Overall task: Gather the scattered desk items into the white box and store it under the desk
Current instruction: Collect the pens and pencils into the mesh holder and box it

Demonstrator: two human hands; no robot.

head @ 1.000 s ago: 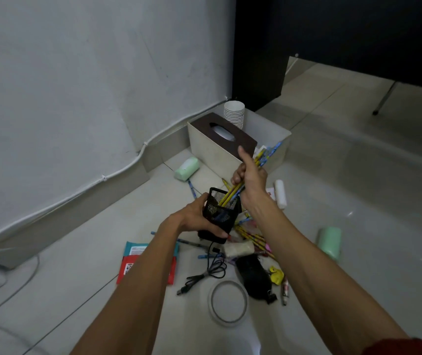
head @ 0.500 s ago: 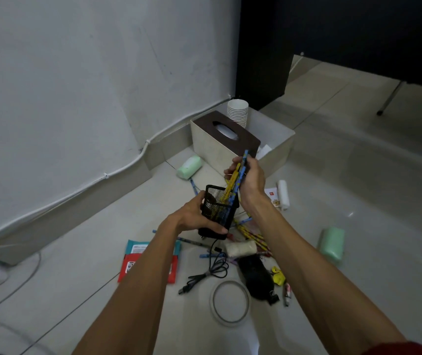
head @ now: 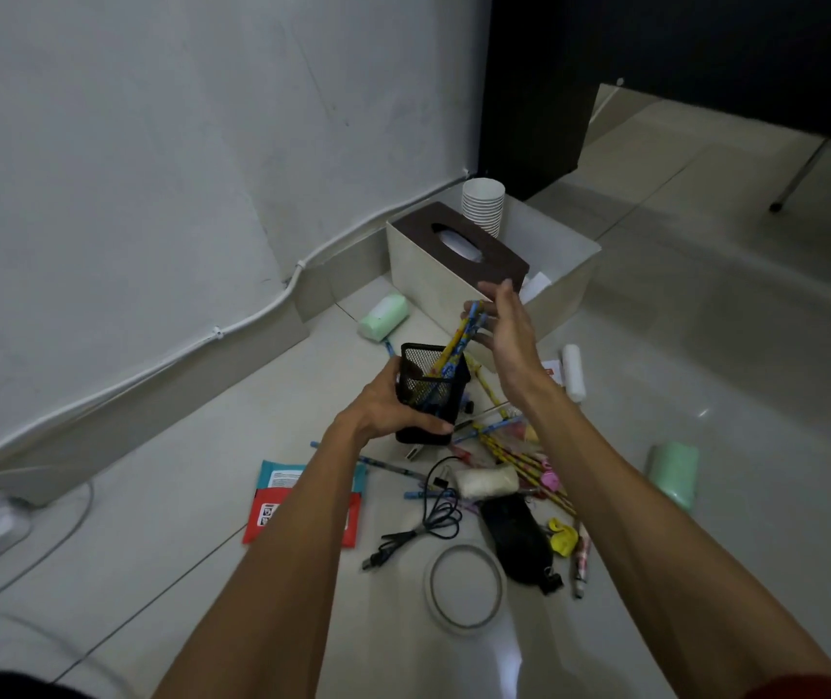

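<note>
**Pencils in the cup, most of the floor yet to clear**

Grips the black mesh cup [head: 433,391] in the left hand [head: 393,411], fingers curled round its lower half, well above the clutter on the floor. Carries a bunch of pencils [head: 459,335] tilted inside the cup. Holds the right hand [head: 509,335] open just beside the pencil tops, fingers straight; cannot tell whether touching them.

Looks no more than partway done. Already in the white box [head: 570,290], near the wall: a tissue box [head: 459,244] with a brown top, a stack of paper cups [head: 483,204] and some white paper. Not yet in the box: the cup with its pencils, just in front of it.

Left on the floor:
- loose pencils [head: 514,456] in a crossed heap
- a green roll [head: 383,317] near the box and a second green roll [head: 671,474] well apart to the right
- a white roll [head: 573,370]
- a pale spool [head: 486,481]
- a black pouch [head: 517,534]
- a coiled cable [head: 428,522]
- a tape ring [head: 464,585]
- a red packet [head: 264,514] overlapping a teal packet [head: 282,474]

Last of all, stowing under the table, not begun.

Nothing between the hands and the box opening. Inside, though, little free room beside the tissue box and cups, so likely a tight fit.
</note>
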